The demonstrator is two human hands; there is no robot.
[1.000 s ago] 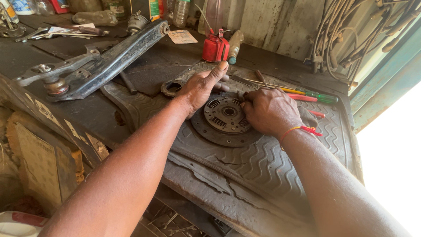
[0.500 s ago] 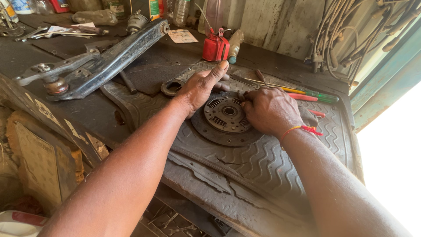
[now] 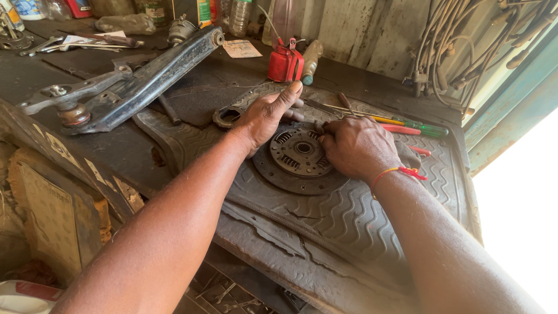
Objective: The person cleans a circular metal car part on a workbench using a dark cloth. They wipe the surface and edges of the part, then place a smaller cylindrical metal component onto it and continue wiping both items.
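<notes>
A round clutch disc with a splined hub and springs lies flat on a grey ribbed rubber mat on the workbench. My left hand rests flat on the disc's far left edge, fingers stretched toward the back. My right hand presses on the disc's right side with fingers curled against it; whether a small tool is in it I cannot tell. A red thread band circles my right wrist.
A long steel suspension arm lies at the left. A red oil can, bottles and spanners stand along the back. Screwdrivers lie behind my right hand. Cables hang on the right wall.
</notes>
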